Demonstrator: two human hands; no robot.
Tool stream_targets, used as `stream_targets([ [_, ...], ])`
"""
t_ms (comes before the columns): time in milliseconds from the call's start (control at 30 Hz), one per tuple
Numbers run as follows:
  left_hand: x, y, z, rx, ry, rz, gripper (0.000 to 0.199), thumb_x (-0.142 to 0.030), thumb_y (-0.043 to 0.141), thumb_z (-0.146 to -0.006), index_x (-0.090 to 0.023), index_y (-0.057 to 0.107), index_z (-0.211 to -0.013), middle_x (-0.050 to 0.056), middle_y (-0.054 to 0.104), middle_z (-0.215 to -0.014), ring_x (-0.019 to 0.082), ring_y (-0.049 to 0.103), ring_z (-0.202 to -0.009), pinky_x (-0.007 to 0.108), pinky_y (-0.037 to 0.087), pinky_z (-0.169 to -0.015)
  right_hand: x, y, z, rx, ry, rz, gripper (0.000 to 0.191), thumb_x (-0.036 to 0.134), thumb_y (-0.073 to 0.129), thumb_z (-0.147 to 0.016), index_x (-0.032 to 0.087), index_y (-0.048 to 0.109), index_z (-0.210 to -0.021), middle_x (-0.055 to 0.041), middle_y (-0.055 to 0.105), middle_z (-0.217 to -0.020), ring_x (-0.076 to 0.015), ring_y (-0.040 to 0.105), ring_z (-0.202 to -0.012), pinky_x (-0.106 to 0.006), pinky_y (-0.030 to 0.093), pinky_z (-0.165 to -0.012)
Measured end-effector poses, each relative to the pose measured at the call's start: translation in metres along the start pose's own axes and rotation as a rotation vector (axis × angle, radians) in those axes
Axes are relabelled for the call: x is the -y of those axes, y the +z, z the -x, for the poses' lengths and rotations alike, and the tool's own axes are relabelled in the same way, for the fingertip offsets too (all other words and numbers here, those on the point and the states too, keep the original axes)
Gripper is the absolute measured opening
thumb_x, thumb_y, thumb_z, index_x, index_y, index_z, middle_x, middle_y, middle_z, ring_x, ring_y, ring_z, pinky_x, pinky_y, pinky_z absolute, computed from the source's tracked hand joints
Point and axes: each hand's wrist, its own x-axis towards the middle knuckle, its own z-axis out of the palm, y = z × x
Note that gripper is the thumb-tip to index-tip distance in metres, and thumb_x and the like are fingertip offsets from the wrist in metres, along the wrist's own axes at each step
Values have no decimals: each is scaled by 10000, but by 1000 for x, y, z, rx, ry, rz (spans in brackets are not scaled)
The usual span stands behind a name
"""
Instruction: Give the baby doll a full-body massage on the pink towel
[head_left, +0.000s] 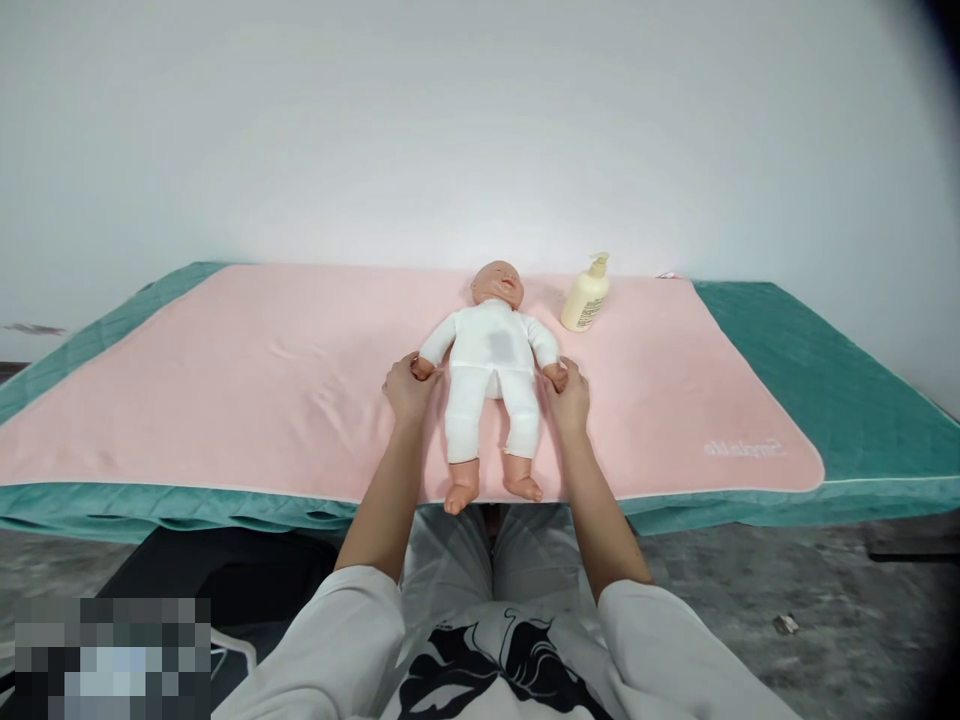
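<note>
A baby doll point(491, 340) with a white cloth body lies on its back on a pink mat point(315, 400), its head toward the wall and its feet at the near edge. My left hand point(410, 388) is closed round the doll's hand on the left side of the view. On the other side, my right hand point(568, 395) grips the doll's other hand. Both doll arms are spread out and down from the body. A cream pump bottle point(585, 298) stands on the mat to the right of the doll's head.
Under the mat is a green padded bed point(832, 390) against a pale wall point(450, 130). A black chair-like object point(217, 580) is below the bed's near edge at the left. A small scrap point(786, 625) lies on the grey floor at the right.
</note>
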Motion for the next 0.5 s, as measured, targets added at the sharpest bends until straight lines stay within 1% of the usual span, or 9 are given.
stream_targets([
  [33,0,0,0,11,3,10,524,-289,744,-691,-214,643,-1200,118,699,-1156,294,652,-1087,463,481,-991,1,0,0,8,31,4,530,303,590,-779,191,575,-1298,-150,705,-1122,-325,645,-1070,-548,518,-939],
  [100,0,0,0,12,-21,104,522,-273,741,-702,-212,649,-1212,116,706,-1141,283,665,-1061,455,498,-987,2,1,-1,-10,109,-23,568,317,601,-781,206,536,-1334,-123,718,-1046,-308,676,-993,-531,538,-901],
  [167,0,1,-2,-34,-59,259,563,-257,745,-706,-193,630,-1254,110,707,-1120,246,685,-1004,411,534,-955,3,2,-3,-67,188,-92,623,363,639,-777,221,493,-1366,-98,721,-1003,-285,697,-941,-504,554,-882],
  [233,-2,3,-5,-92,-66,412,655,-240,779,-677,-160,599,-1302,108,698,-1109,211,689,-986,363,555,-940,3,6,-8,-141,216,-202,682,424,675,-770,225,459,-1386,-99,718,-1029,-264,709,-932,-473,568,-877],
  [300,-7,6,-9,-147,-54,545,735,-208,805,-646,-135,566,-1338,108,678,-1126,188,681,-1019,325,557,-952,2,12,-15,-208,185,-325,736,476,683,-776,212,420,-1410,-121,710,-1088,-252,716,-957,-455,573,-892],
  [367,-14,10,-15,-211,-44,647,779,-180,794,-662,-130,511,-1385,109,654,-1168,172,669,-1069,304,549,-974,2,20,-26,-258,120,-414,771,506,658,-806,188,363,-1443,-149,704,-1132,-253,717,-1001,-460,569,-914],
  [433,-22,15,-21,-271,-17,695,800,-179,748,-730,-153,413,-1455,103,631,-1218,161,651,-1132,301,528,-1012,3,29,-39,-283,45,-447,765,510,599,-854,174,301,-1473,-169,698,-1164,-260,708,-1058,-481,560,-939],
  [500,-30,21,-28,-314,30,694,776,-209,686,-812,-196,330,-1501,104,596,-1306,164,608,-1224,313,489,-1068,5,39,-53,-282,-29,-448,752,500,531,-898,173,231,-1505,-185,669,-1235,-261,678,-1143,-496,540,-980],
])
